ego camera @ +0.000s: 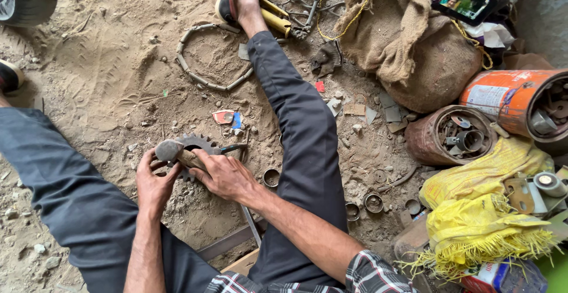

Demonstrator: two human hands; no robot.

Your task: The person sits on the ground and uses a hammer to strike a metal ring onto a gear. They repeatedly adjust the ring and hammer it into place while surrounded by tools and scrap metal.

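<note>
On the sandy ground (106, 74) between the outstretched legs, the right hand (225, 176) reaches across with its forearm angled inward, fingers closed round a hammer (177, 153) handle. The left hand (152, 183) is curled over the near edge of a toothed sprocket (198, 144), which lies flat under the hammer head.

A toothed sprocket (192, 148) on the sandy floor (106, 62) is gripped by the left hand (155, 182); a hammer (177, 154) is held over it by the right hand (225, 176).
</note>
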